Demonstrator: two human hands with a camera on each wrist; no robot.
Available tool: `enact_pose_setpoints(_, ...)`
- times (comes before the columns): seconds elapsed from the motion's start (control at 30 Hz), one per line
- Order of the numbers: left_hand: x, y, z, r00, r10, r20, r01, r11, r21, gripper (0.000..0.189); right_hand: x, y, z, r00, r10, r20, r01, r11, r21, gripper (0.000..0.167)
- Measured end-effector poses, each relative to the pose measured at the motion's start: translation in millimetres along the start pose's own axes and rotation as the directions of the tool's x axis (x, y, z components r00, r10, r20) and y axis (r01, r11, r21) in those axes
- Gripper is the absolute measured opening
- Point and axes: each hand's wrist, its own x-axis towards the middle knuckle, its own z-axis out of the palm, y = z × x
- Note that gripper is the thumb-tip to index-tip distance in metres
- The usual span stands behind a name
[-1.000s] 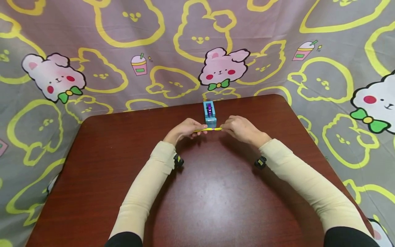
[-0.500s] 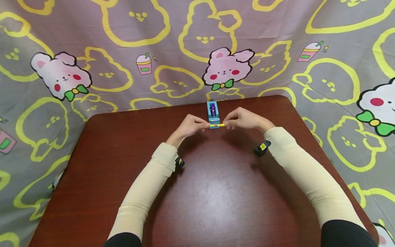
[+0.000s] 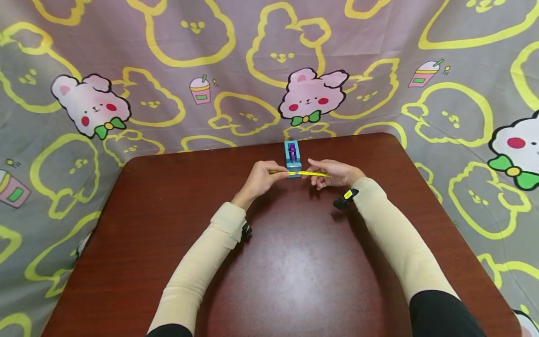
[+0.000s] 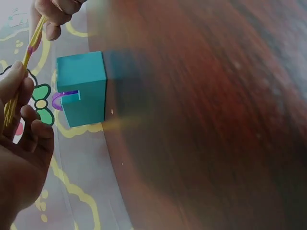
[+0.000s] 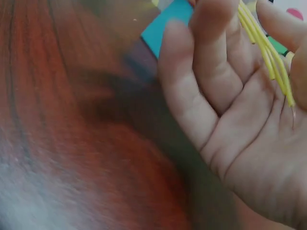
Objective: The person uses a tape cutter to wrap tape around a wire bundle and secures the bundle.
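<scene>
A thin bundle of yellow wires point(image 3: 312, 173) spans the space between my hands, with a purple band point(image 4: 30, 49) round its middle. My left hand point(image 3: 262, 178) pinches it between thumb and fingers just left of the band. The right end lies across the palm and fingers of my right hand point(image 3: 338, 173), whose thumb stands lifted away; in the right wrist view, bare metal tips one wire point(image 5: 266, 52). Right behind the bundle stands a blue tape dispenser point(image 4: 88, 103) with a purple tape roll point(image 3: 292, 151) in it.
The dispenser stands near the back edge of the brown wooden table point(image 3: 177, 201). Behind and beside the table hangs a cartoon-printed cloth point(image 3: 236, 47). A small black wrist camera point(image 3: 345, 200) hangs under the right wrist.
My right hand has loosened its pinch at the bundle and slid right, turning palm up, so more of the yellow wires shows. The left hand keeps its pinch.
</scene>
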Motion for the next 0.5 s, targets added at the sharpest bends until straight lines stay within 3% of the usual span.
enact_pose_setpoints(0.1, -1.2, 0.7, 0.1, 0.999, 0.045, 0.0, -0.045, 0.998, 0.046, 0.009, 4.5, 7, 3, 0.997, 0.006, 0.072, -0.011, 0.998, 0.059, 0.064)
enact_pose_setpoints(0.3, -2.6, -0.2, -0.4, 0.998, 0.06, 0.003, -0.06, 0.996, 0.068, 0.009, 3.3, 11, 6, 0.985, -0.019, 0.172, 0.004, 0.996, 0.091, 0.048)
enact_pose_setpoints(0.4, -2.8, -1.0, -1.6, 0.998, 0.06, 0.004, -0.061, 0.994, 0.089, 0.01, -0.4, 7, 7, 0.983, -0.039, 0.181, 0.028, 0.998, 0.062, 0.044)
enact_pose_setpoints(0.5, -3.5, -2.2, -2.7, 0.998, 0.055, 0.0, -0.055, 0.991, 0.12, 0.01, -4.1, -1, 9, 0.985, -0.037, 0.171, 0.045, 0.998, -0.042, 0.046)
